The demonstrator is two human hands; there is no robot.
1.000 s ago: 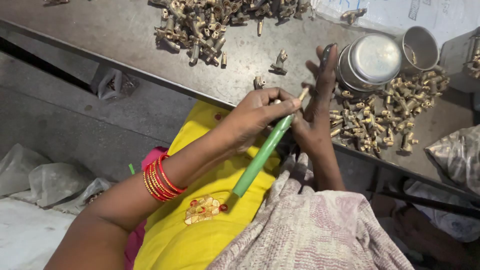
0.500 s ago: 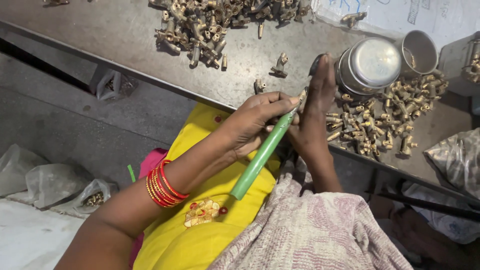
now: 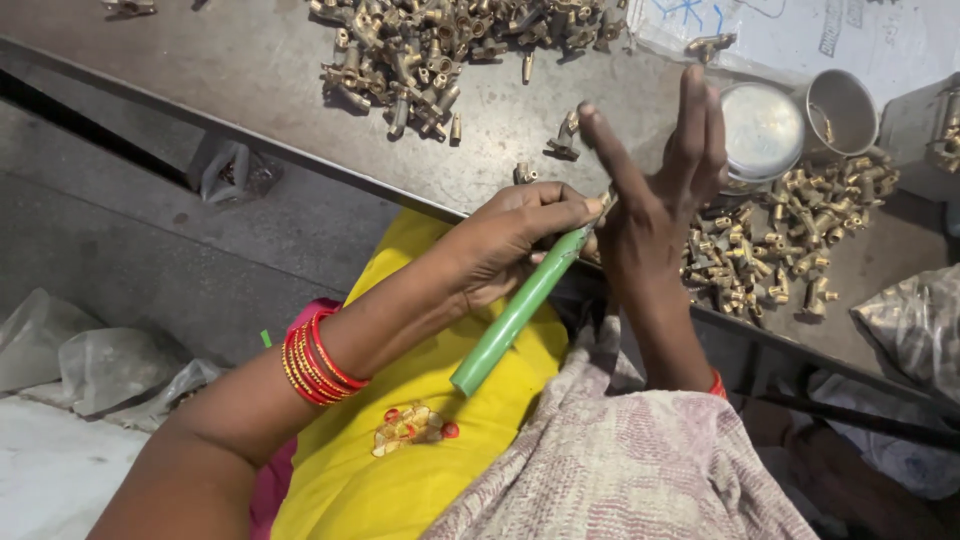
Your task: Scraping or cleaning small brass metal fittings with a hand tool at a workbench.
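At the tabletop (image 3: 200,90) edge, the left hand (image 3: 515,235) grips a green-handled tool (image 3: 515,310); the right hand (image 3: 655,195) stands beside its tip, fingers spread, holding nothing visible.

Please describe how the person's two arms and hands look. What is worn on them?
Both arms are bare, no sleeves or gloves. The left hand has a stack of red and gold bangles at its wrist. The right hand has a thin red band lower on its forearm.
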